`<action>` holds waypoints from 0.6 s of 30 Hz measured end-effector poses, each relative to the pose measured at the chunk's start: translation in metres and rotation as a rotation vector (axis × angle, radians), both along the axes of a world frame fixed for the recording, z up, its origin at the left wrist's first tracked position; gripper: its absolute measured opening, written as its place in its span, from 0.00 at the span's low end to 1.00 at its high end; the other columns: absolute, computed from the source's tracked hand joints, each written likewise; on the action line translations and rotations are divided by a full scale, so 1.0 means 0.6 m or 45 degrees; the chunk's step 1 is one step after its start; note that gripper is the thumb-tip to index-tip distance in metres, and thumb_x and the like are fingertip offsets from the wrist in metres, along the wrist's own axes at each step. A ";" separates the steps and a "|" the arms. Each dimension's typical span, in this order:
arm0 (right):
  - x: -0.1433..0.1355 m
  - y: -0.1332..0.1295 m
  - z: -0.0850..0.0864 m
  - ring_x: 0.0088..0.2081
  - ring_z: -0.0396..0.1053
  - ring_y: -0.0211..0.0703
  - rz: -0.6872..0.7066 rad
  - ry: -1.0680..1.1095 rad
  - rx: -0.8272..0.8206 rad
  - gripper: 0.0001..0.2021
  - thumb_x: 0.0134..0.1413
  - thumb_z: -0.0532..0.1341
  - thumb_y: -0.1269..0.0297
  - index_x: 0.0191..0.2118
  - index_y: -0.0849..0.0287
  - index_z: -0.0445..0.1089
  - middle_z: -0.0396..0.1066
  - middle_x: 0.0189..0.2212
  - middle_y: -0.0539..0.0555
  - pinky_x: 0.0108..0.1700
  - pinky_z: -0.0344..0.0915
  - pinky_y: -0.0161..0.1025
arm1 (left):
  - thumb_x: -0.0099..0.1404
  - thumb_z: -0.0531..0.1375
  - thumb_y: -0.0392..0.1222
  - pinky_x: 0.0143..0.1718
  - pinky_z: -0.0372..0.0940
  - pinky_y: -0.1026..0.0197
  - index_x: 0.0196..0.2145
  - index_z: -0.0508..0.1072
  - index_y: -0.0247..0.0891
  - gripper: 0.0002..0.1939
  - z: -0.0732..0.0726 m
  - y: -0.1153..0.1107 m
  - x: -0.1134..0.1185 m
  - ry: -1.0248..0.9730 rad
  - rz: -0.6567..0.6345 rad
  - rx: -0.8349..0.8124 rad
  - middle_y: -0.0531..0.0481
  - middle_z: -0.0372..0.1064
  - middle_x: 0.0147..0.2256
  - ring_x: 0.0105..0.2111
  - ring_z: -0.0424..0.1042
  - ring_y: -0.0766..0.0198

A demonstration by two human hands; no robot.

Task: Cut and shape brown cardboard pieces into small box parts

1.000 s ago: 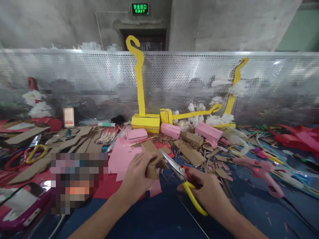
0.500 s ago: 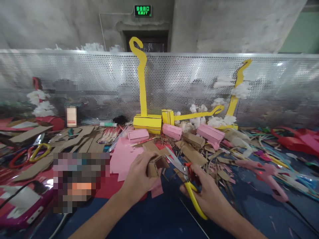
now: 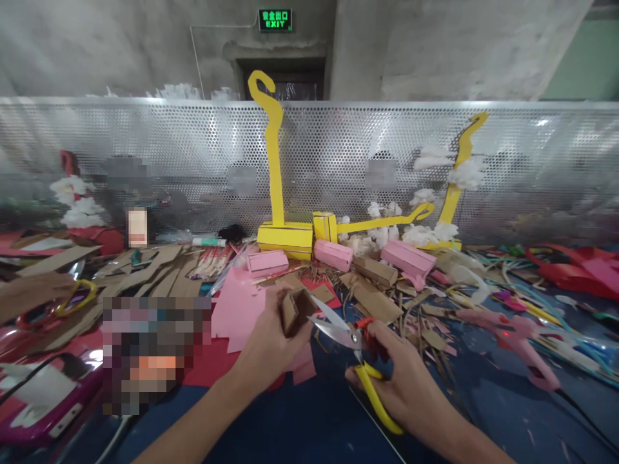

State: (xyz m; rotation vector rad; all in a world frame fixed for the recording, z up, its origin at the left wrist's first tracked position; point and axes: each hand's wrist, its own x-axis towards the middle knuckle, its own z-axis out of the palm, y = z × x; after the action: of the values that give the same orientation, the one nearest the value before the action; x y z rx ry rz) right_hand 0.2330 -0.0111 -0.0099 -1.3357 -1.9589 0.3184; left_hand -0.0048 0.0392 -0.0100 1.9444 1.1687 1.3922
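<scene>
My left hand (image 3: 273, 338) is closed around a small folded cardboard box (image 3: 296, 312), its open end tilted up toward me. In my right hand (image 3: 399, 367) is a pair of scissors (image 3: 356, 338) with yellow and red handles. The blades are apart and point left, their tips close to the box's right edge; whether they touch it I cannot tell. Beneath the left hand lie pink paper (image 3: 239, 306) and red paper (image 3: 207, 361). Just beyond the hands sit pink-covered blocks (image 3: 333, 255) and a bare cardboard block (image 3: 376, 271).
A yellow hooked stand (image 3: 275, 167) rises at the back before a perforated metal panel (image 3: 193, 142). To the right lies a pink glue gun (image 3: 520, 338) with its cord. Cardboard strips (image 3: 140, 277) and other scissors (image 3: 77, 298) cover the left. Cardboard scraps (image 3: 370, 296) lie ahead.
The cardboard box has turned in my left hand and risen slightly. The scissor blades have spread wider, and their tips have shifted left toward the box.
</scene>
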 end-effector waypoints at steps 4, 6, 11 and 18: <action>0.005 0.008 -0.002 0.27 0.59 0.40 -0.051 0.057 -0.031 0.15 0.54 0.65 0.55 0.31 0.54 0.59 0.63 0.25 0.46 0.29 0.58 0.36 | 0.65 0.64 0.41 0.40 0.72 0.56 0.51 0.62 0.43 0.20 0.012 -0.006 0.002 0.047 0.054 0.053 0.52 0.73 0.39 0.37 0.75 0.60; 0.006 0.010 -0.001 0.26 0.59 0.40 -0.061 0.071 -0.051 0.14 0.53 0.65 0.55 0.30 0.54 0.59 0.63 0.24 0.46 0.28 0.57 0.36 | 0.65 0.64 0.41 0.41 0.72 0.56 0.51 0.62 0.43 0.19 0.016 -0.008 0.001 0.065 0.032 0.084 0.52 0.73 0.40 0.38 0.75 0.60; -0.002 0.009 0.006 0.25 0.59 0.39 -0.081 0.105 -0.166 0.14 0.48 0.67 0.58 0.29 0.54 0.60 0.64 0.23 0.45 0.28 0.57 0.35 | 0.65 0.64 0.42 0.41 0.71 0.54 0.52 0.63 0.44 0.21 0.016 -0.006 -0.001 0.087 0.039 0.018 0.51 0.75 0.41 0.39 0.76 0.58; -0.006 0.003 0.006 0.27 0.59 0.40 -0.072 0.091 -0.306 0.14 0.48 0.67 0.54 0.30 0.56 0.63 0.64 0.23 0.46 0.28 0.56 0.35 | 0.64 0.64 0.39 0.42 0.72 0.54 0.52 0.65 0.45 0.20 0.016 -0.007 0.000 0.042 0.018 -0.007 0.53 0.76 0.41 0.39 0.77 0.59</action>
State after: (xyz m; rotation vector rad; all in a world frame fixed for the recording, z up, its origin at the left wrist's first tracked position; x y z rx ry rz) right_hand 0.2297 -0.0093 -0.0063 -1.5064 -1.8640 0.5815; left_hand -0.0049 0.0351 -0.0007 1.9656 1.2026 1.3675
